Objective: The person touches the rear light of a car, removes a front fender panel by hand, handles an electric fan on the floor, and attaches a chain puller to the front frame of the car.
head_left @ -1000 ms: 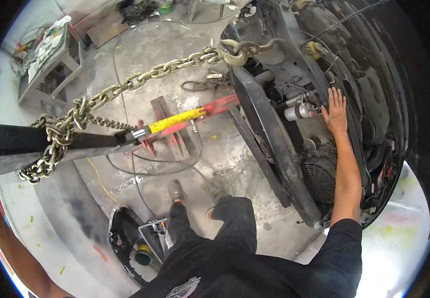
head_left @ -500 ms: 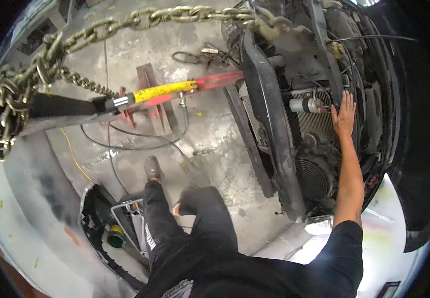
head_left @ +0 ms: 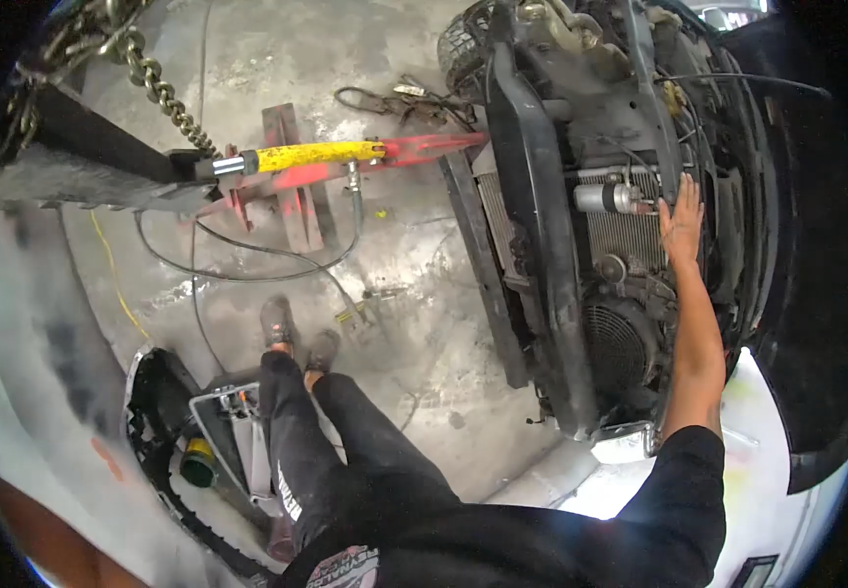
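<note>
My right hand (head_left: 681,233) lies on the black upper crossbar (head_left: 669,147) of a vehicle's exposed front end, its fingers stretched out and holding nothing. Just left of the fingertips is a silver canister (head_left: 602,199) with a dark band, in front of the finned radiator (head_left: 629,240). Below it a round, slatted dark part (head_left: 617,338) shows. A heavy black beam (head_left: 532,225) runs across the front of the vehicle. My left hand is out of view.
A yellow hydraulic ram (head_left: 316,155) and red beam (head_left: 434,148) reach toward the vehicle from a dark post (head_left: 100,167). A chain (head_left: 164,93) hangs at upper left. A black hose (head_left: 247,277) crosses the floor. A black bumper-like piece (head_left: 145,421) lies near my legs.
My view has shifted, and the chain that crossed the top now shows only at upper left. My feet have come closer together. My right hand stays on the crossbar.
</note>
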